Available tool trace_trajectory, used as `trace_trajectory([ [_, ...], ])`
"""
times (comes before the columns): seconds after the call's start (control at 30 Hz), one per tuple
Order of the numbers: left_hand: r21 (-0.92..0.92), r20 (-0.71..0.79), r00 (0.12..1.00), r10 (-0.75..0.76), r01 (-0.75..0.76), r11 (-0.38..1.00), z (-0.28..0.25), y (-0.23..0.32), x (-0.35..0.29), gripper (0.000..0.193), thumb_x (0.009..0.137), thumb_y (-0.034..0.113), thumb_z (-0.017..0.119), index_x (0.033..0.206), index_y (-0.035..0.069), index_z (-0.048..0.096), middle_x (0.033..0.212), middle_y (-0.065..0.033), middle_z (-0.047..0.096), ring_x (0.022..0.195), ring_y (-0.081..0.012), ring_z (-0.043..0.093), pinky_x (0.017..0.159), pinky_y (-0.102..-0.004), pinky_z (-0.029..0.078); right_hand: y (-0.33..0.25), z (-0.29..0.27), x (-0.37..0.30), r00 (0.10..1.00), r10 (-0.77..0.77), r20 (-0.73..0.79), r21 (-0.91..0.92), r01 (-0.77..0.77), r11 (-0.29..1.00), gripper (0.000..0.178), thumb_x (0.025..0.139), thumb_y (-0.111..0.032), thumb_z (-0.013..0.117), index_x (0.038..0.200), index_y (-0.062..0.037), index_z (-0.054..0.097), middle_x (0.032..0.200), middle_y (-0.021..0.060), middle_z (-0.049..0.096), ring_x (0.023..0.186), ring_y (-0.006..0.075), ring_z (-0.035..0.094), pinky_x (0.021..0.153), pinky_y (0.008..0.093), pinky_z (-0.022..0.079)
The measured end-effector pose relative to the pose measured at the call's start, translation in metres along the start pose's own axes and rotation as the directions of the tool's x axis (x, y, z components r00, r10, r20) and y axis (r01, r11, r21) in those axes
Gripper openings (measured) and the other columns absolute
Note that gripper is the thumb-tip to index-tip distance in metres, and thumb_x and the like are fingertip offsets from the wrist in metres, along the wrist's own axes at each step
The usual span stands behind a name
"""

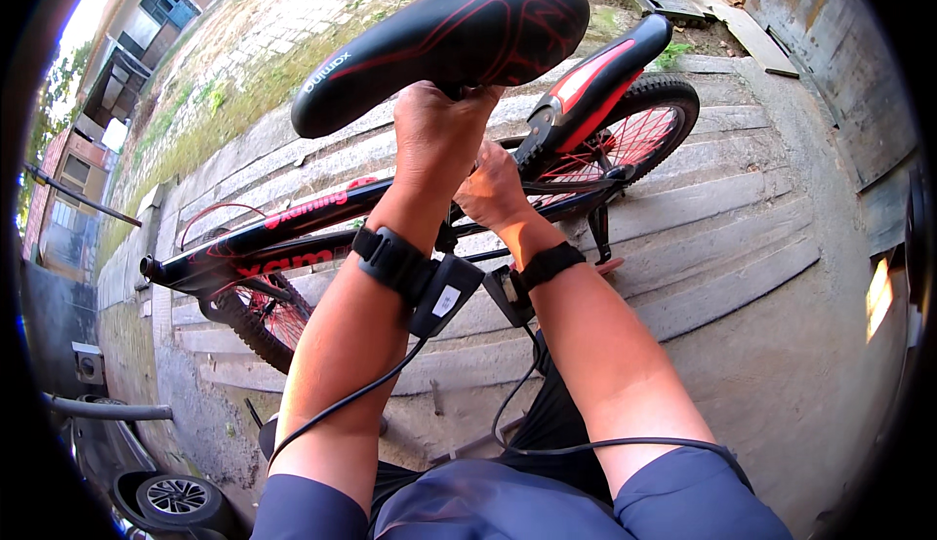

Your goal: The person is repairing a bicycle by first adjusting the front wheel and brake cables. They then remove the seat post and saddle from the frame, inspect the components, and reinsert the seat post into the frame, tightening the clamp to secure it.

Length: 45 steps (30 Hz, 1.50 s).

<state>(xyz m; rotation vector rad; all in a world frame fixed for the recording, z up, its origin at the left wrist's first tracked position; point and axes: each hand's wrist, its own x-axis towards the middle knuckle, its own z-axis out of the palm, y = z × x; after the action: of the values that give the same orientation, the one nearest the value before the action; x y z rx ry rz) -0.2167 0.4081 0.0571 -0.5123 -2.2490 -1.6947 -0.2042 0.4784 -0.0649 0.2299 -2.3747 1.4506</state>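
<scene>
Holding step: judging by the hands, the work in hand was supporting and positioning the seat over the bicycle's middle, with the far end of its support hidden by the hands.
Saddle: a smooth black padded saddle with thin red lines [459, 28] stood at the far middle of the scene, above the frame, its narrow nose toward the left and its broad back toward the far right.
Left hand: the left hand [439, 120] was narrowed into a grip under the saddle, holding it from below; whether the fingers closed on rails or a post could not be told.
Right hand: the right hand [496, 189] sat lower, just right of the left wrist, with curled fingers near the seat-tube area; what its grip held, if anything, could not be told.
Bicycle: the black metal frame with red markings [244, 236] ran leftward, with the black-and-red curved mudguard [625, 62] over the knobbly black rear tyre [687, 113] at the far right.
Next move: it called, in judgement, for the left hand to bear the saddle steadily while the right worked by feel beneath it, the nose kept in line with the frame.
Risk: a slack left hand could have let the saddle twist.
</scene>
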Motion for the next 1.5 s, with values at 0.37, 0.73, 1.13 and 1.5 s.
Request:
trace_trajectory([
  [0.37, -0.204, 0.468, 0.882, -0.057, 0.171, 0.964, -0.034, 0.0, 0.02, 0.009, 0.087, 0.01, 0.071, 0.082, 0.003, 0.068, 0.063, 0.0029, 0.054, 0.057, -0.0045, 0.049, 0.05, -0.0247, 0.038, -0.014, -0.009, -0.005, 0.999, 0.04, -0.036, 0.179, -0.033, 0.983, 0.044, 0.072, -0.033, 0.083, 0.101, -0.0051, 0.066, 0.093, 0.0191, 0.069, 0.094, 0.0386, 0.066, 0.084, 0.0466, 0.052],
  [0.73, -0.157, 0.02, 0.999, -0.038, 0.041, 0.987, -0.004, -0.015, 0.007, 0.012, 0.087, 0.007, 0.069, 0.078, 0.0, 0.065, 0.064, 0.0067, 0.052, 0.063, -0.0012, 0.043, 0.052, -0.0239, 0.034, -0.012, -0.005, -0.004, 0.992, -0.053, -0.112, 0.049, 0.059, 0.997, 0.042, 0.073, -0.033, 0.081, 0.099, -0.0053, 0.062, 0.093, 0.0176, 0.068, 0.093, 0.0392, 0.065, 0.086, 0.0484, 0.05],
  [1.13, -0.31, 0.307, 0.948, -0.08, 0.179, 0.934, -0.023, -0.007, 0.016, 0.012, 0.089, 0.003, 0.067, 0.077, 0.004, 0.065, 0.061, 0.0064, 0.053, 0.055, -0.0024, 0.045, 0.048, -0.024, 0.035, -0.012, -0.004, -0.005, 0.995, -0.051, -0.09, -0.002, 0.051, 0.999, 0.05, 0.073, -0.038, 0.081, 0.104, -0.0044, 0.059, 0.095, 0.0191, 0.066, 0.094, 0.0394, 0.063, 0.088, 0.049, 0.049],
  [1.5, 0.021, -0.109, 0.993, 0.042, -0.04, 0.999, 0.005, -0.008, 0.009, 0.018, 0.085, 0.008, 0.069, 0.071, -0.001, 0.062, 0.054, -0.0006, 0.053, 0.057, -0.0019, 0.043, 0.049, -0.0268, 0.036, 0.0, 0.004, -0.003, 0.992, -0.069, -0.104, -0.029, 0.066, 0.997, 0.055, 0.072, -0.038, 0.08, 0.108, -0.0026, 0.06, 0.098, 0.0186, 0.065, 0.097, 0.0383, 0.062, 0.092, 0.0477, 0.047],
])
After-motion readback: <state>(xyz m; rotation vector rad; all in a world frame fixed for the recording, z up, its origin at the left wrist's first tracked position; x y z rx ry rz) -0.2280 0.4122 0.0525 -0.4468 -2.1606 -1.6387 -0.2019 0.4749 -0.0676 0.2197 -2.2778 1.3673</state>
